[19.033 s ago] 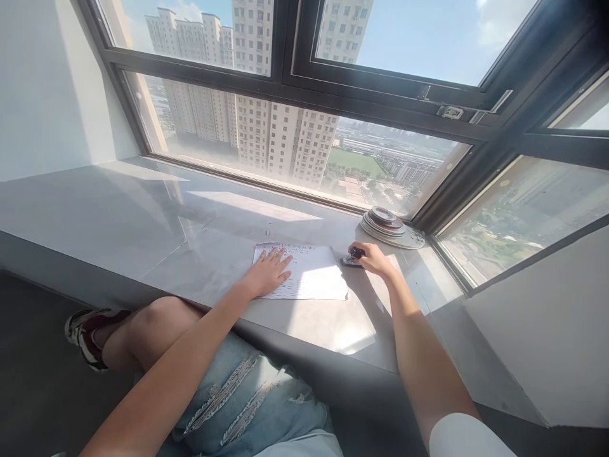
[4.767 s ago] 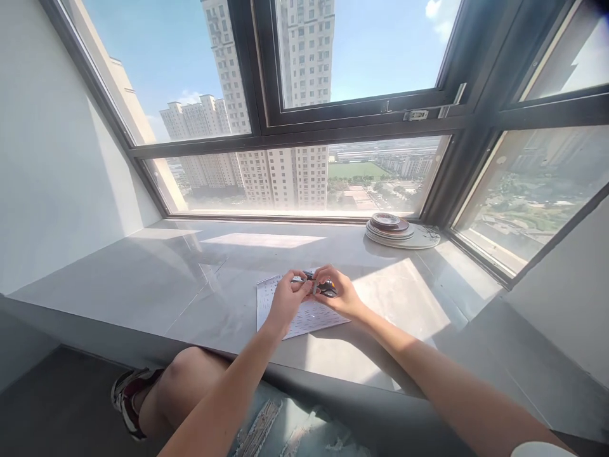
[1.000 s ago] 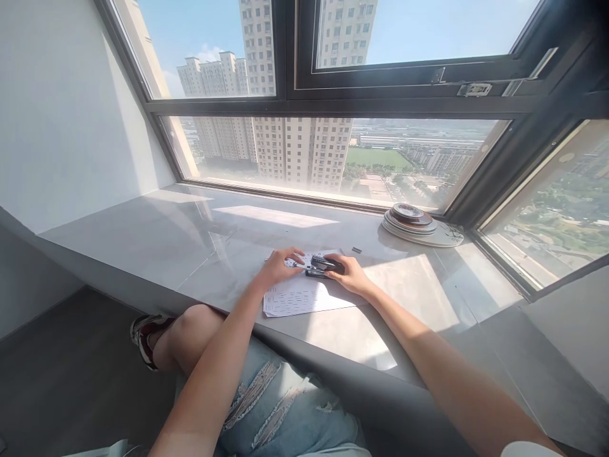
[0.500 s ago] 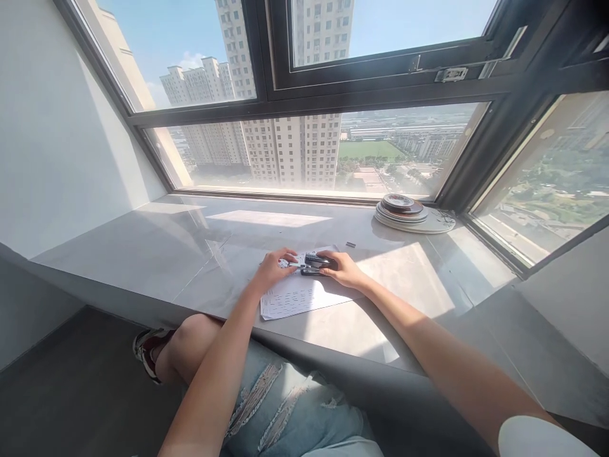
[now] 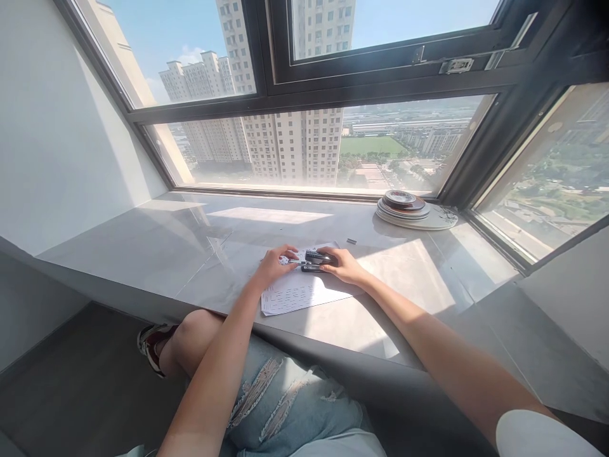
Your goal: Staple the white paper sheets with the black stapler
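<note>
A black stapler [image 5: 311, 258] is held over printed paper sheets [image 5: 291, 297] on the grey sill. My right hand [image 5: 345, 265] is closed around its right end, the thumb below and the fingers on top. The stapler's upper and lower parts stand a little apart at the left. My left hand [image 5: 276, 265] pinches a thin metal piece at the stapler's left end; the fingers partly hide it. A small grey strip, like a row of staples [image 5: 351, 241], lies on the sill behind my right hand.
A stack of plates [image 5: 403, 209] stands at the back right of the sill [image 5: 190, 254], by the window frame [image 5: 309, 105]. The sill's front edge runs just above my lap. Bright sun patches cross the surface.
The camera view has shifted slightly. Both hands keep their hold at the stapler, nearly unmoved over the paper.
</note>
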`<act>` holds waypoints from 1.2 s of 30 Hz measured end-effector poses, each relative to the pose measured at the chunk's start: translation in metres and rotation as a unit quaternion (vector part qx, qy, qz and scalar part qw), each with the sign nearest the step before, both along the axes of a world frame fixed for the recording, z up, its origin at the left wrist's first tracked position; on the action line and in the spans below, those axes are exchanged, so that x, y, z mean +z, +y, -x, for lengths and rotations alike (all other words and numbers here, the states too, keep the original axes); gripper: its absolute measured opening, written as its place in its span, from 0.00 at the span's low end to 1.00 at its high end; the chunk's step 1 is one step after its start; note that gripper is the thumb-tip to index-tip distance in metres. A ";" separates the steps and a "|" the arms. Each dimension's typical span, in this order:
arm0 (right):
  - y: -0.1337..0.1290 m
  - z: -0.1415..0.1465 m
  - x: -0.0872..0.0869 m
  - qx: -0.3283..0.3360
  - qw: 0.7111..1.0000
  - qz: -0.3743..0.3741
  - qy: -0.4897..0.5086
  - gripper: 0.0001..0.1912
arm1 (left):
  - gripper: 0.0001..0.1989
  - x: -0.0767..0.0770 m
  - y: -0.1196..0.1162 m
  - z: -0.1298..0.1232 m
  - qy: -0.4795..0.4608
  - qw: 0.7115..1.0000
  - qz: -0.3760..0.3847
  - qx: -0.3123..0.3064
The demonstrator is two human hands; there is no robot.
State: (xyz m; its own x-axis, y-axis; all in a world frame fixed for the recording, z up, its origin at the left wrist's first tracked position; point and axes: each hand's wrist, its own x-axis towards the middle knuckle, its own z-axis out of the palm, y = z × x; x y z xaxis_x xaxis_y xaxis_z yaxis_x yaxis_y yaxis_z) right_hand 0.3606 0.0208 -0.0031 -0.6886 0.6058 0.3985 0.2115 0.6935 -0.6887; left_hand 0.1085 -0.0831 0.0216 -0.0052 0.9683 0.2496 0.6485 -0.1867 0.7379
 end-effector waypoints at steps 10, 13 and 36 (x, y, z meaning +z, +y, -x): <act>0.001 0.000 -0.001 0.007 1.000 0.011 -0.001 0.24 | 0.17 -0.002 -0.001 0.002 0.002 1.000 0.005 -0.006; 0.001 -0.001 -0.001 0.005 1.000 0.011 -0.002 0.24 | 0.17 -0.002 -0.001 0.005 0.005 1.000 0.005 -0.011; 0.001 -0.001 -0.003 0.003 1.000 0.011 -0.010 0.24 | 0.16 0.000 -0.009 0.008 -0.008 1.000 0.016 -0.019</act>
